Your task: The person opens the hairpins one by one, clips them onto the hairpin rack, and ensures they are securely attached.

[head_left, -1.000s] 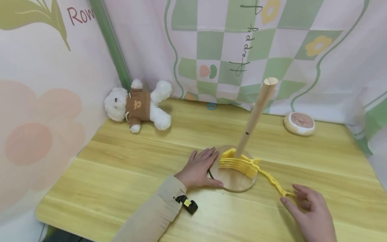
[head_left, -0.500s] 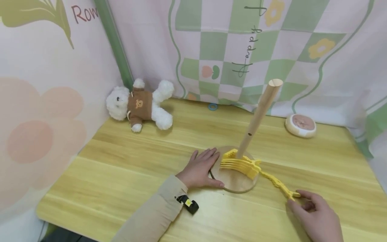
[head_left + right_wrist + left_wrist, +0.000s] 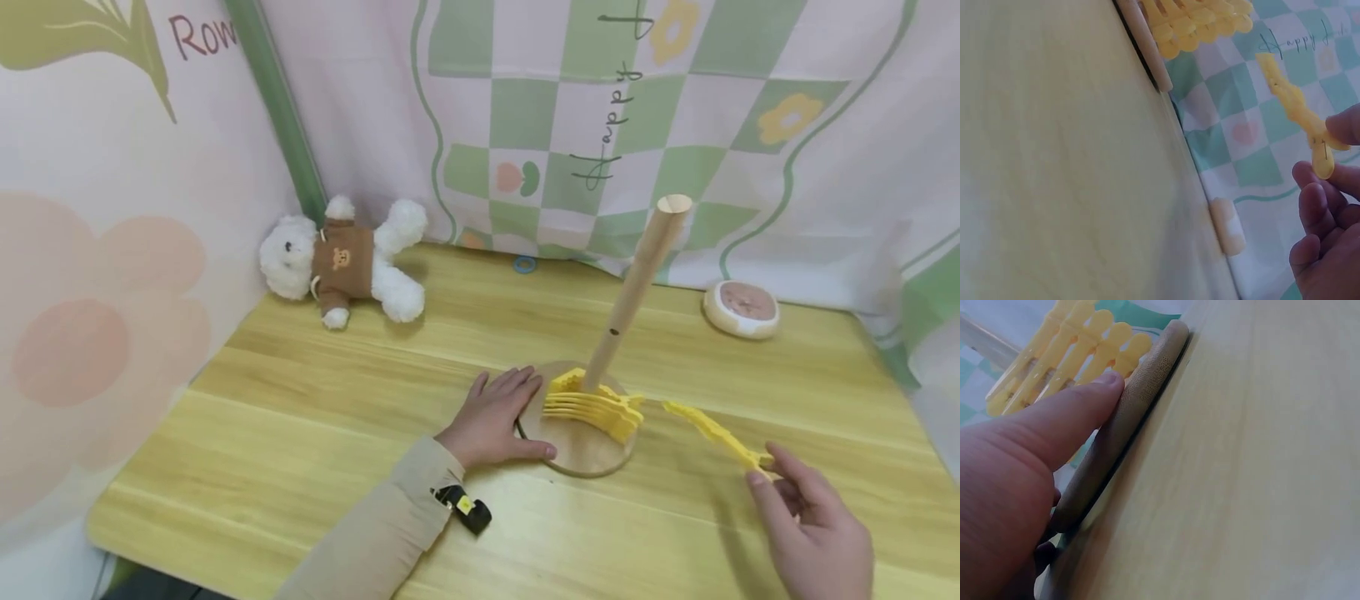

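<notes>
A round wooden base (image 3: 581, 454) with a tilted-looking wooden post (image 3: 633, 287) stands on the table. Several curved yellow plastic pieces (image 3: 588, 410) are bunched at the post's foot. My left hand (image 3: 491, 425) rests on the base's left side, fingers spread and straight; in the left wrist view its thumb touches the base's rim (image 3: 1138, 400). To the right, my right hand (image 3: 817, 517) pinches one thin yellow plastic strip (image 3: 712, 429) by its forked end between thumb and fingers. The strip (image 3: 1291, 103) hangs apart from the bunch in the right wrist view.
A white plush dog (image 3: 345, 258) in a brown shirt lies at the back left. A small blue ring (image 3: 525, 264) is near the curtain. A rounded white-and-pink item (image 3: 742, 309) sits at the back right of the wooden table (image 3: 315, 408).
The right hand has drawn the yellow strip rightward, away from the bunch, so a gap now shows between them. The left hand has stayed on the base.
</notes>
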Demonstrator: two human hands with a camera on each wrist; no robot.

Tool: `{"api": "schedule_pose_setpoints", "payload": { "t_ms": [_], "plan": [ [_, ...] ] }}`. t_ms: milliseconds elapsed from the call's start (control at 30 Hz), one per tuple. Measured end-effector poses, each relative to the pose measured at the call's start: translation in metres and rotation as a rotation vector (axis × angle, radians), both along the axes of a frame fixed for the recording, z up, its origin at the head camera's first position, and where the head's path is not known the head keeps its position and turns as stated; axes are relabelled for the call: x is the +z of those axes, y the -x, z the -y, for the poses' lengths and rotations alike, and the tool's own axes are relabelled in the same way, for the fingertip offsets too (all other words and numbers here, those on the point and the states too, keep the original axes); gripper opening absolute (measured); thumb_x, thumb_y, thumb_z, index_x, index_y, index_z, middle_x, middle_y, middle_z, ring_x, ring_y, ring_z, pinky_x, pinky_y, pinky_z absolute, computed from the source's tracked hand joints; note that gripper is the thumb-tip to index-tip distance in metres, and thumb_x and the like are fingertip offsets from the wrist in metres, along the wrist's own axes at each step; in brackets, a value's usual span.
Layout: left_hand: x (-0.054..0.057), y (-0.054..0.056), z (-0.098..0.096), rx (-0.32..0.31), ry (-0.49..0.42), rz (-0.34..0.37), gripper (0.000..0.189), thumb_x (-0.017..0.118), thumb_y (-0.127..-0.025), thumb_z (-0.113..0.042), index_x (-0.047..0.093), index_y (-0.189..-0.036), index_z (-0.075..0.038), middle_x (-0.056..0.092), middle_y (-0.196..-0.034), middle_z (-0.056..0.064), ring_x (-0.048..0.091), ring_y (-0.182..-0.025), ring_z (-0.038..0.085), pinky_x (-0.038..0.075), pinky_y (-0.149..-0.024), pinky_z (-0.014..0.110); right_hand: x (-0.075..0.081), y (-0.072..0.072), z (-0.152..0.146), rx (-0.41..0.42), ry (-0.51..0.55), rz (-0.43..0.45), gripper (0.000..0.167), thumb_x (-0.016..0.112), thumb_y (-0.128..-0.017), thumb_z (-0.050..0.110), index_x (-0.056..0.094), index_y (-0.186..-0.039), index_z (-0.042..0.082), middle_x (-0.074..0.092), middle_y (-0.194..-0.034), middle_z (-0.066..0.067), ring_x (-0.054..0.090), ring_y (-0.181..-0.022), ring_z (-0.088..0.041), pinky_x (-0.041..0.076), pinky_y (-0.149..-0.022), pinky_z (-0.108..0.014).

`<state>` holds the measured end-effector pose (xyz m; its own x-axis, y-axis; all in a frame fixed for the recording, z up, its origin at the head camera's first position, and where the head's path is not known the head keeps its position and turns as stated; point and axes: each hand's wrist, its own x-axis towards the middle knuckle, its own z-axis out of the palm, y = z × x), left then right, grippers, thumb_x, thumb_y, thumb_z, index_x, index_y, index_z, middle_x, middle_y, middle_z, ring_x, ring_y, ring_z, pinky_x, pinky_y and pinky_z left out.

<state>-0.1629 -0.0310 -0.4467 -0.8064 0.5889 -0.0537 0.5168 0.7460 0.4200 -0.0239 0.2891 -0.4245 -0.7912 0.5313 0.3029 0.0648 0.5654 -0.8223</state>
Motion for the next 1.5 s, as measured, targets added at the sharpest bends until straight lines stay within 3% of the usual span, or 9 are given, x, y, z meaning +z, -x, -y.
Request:
{"api": "schedule_pose_setpoints", "payload": {
  "t_ms": [167, 367, 500, 733, 1000, 1233, 1500],
  "plan": [
    [-0.001, 0.001, 0.001, 0.007, 0.005, -0.004, 0.109, 0.067, -0.079, -0.074, 0.025, -0.161, -0.016, 0.019, -0.167, 0.003, 0.015, -0.153, 0.021, 0.003, -0.124, 0.052, 0.008, 0.005, 0.007, 0.088, -0.13, -0.028, 0.037, 0.077, -0.085, 0.0, 0.071, -0.122, 0.002, 0.061, -0.09, 0.03, 0.051, -0.073, 0.006, 0.038, -0.065, -0.001],
    [0.0, 0.001, 0.0, 0.009, -0.018, 0.007, 0.109, 0.07, -0.078, -0.072, 0.026, -0.16, -0.016, 0.021, -0.166, 0.003, 0.017, -0.153, 0.022, 0.003, -0.123, 0.052, 0.018, 0.011, 0.017, 0.202, -0.207, -0.081, 0.039, 0.076, -0.083, -0.006, 0.07, -0.121, 0.0, 0.06, -0.097, 0.03, 0.049, -0.075, 0.005, 0.038, -0.07, -0.002],
    [0.002, 0.001, 0.0, 0.014, -0.031, 0.015, 0.109, 0.072, -0.077, -0.071, 0.028, -0.16, -0.015, 0.023, -0.166, 0.003, 0.018, -0.153, 0.022, 0.004, -0.124, 0.052, 0.023, 0.015, 0.023, 0.244, -0.246, -0.081, 0.038, 0.077, -0.084, -0.004, 0.07, -0.121, 0.002, 0.059, -0.094, 0.024, 0.047, -0.076, 0.003, 0.037, -0.067, -0.005],
    [0.002, 0.002, 0.0, 0.012, -0.034, 0.022, 0.11, 0.073, -0.077, -0.07, 0.026, -0.16, -0.016, 0.023, -0.166, 0.002, 0.018, -0.153, 0.021, 0.004, -0.124, 0.051, 0.026, 0.022, 0.03, 0.298, -0.264, -0.098, 0.037, 0.078, -0.082, -0.004, 0.071, -0.118, 0.002, 0.054, -0.081, 0.01, 0.042, -0.075, -0.004, 0.035, -0.06, -0.013],
    [0.003, 0.002, 0.001, 0.014, -0.039, 0.022, 0.11, 0.074, -0.077, -0.069, 0.027, -0.16, -0.015, 0.024, -0.166, 0.001, 0.018, -0.153, 0.022, 0.005, -0.124, 0.052, 0.027, 0.031, 0.039, 0.358, -0.274, -0.174, 0.041, 0.079, -0.075, -0.011, 0.072, -0.114, 0.0, 0.057, -0.085, 0.011, 0.043, -0.073, -0.002, 0.035, -0.064, -0.015],
    [0.003, 0.001, 0.001, 0.012, -0.042, 0.017, 0.109, 0.074, -0.077, -0.069, 0.027, -0.16, -0.015, 0.024, -0.166, 0.002, 0.019, -0.153, 0.021, 0.005, -0.124, 0.052, 0.027, 0.034, 0.04, 0.382, -0.263, -0.189, 0.042, 0.079, -0.075, -0.012, 0.072, -0.114, 0.001, 0.052, -0.08, 0.011, 0.041, -0.071, 0.001, 0.03, -0.042, -0.016],
    [0.003, 0.001, 0.001, 0.007, -0.04, 0.015, 0.11, 0.073, -0.077, -0.069, 0.027, -0.16, -0.015, 0.024, -0.166, 0.002, 0.019, -0.153, 0.022, 0.005, -0.124, 0.052, 0.024, 0.036, 0.039, 0.387, -0.283, -0.203, 0.044, 0.08, -0.073, -0.012, 0.072, -0.114, 0.001, 0.052, -0.078, 0.009, 0.04, -0.07, 0.003, 0.03, -0.044, -0.015]
  ]
}}
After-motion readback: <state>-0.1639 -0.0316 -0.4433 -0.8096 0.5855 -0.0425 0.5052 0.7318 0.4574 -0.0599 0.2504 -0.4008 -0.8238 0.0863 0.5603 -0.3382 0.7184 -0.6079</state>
